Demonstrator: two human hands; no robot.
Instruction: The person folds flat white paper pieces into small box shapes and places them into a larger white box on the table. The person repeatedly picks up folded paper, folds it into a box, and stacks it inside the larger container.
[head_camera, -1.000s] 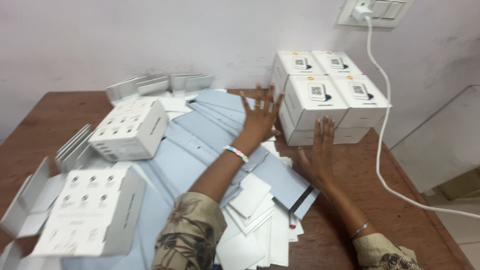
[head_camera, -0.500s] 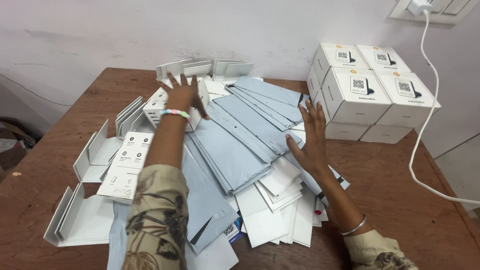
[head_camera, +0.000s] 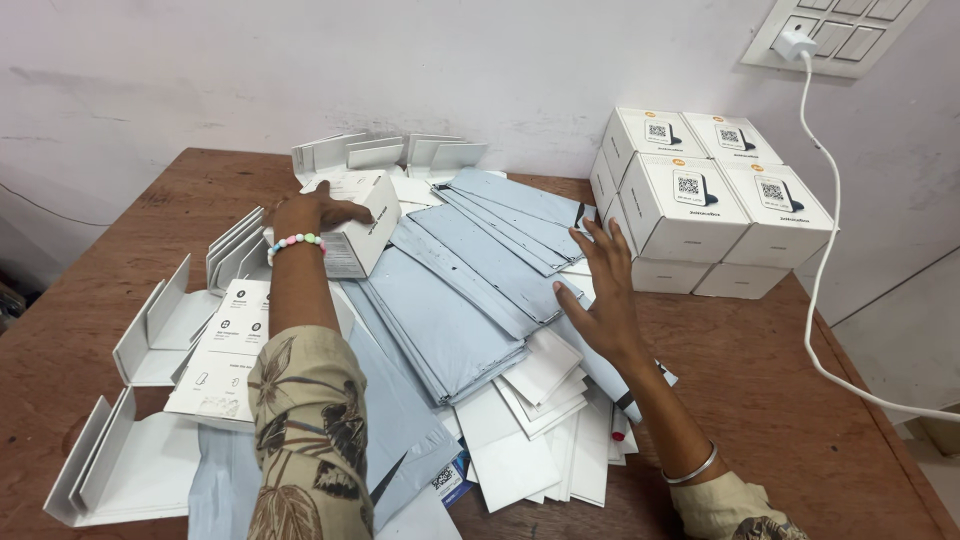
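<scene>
Head view: white box (head_camera: 352, 228) sits tilted at the far left of the pile on a wooden table (head_camera: 800, 400). Left hand (head_camera: 312, 212) lies on top of it, fingers curled over the upper edge and thumb along the near side, gripping the box. A bead bracelet (head_camera: 296, 243) is on that wrist. Right hand (head_camera: 600, 295) rests flat and open, fingers spread, on a fan of pale blue envelopes (head_camera: 470, 280) in the middle of the table; it grips nothing. A metal bangle (head_camera: 692, 468) is on that wrist.

White cards (head_camera: 540, 420) lie under and in front of the envelopes (loosely stacked, some overlapping). Another flat white box (head_camera: 228, 350) lies just beside the left forearm. Folded white trays (head_camera: 150, 330) are scattered along the left edge, and more stand at the far edge behind the held box. Stack of white cartons (head_camera: 700, 200) stands at the far right against the wall, near the right hand's fingertips but apart from them. White cable (head_camera: 815, 250) hangs from a wall socket (head_camera: 835, 30) beside the cartons.
</scene>
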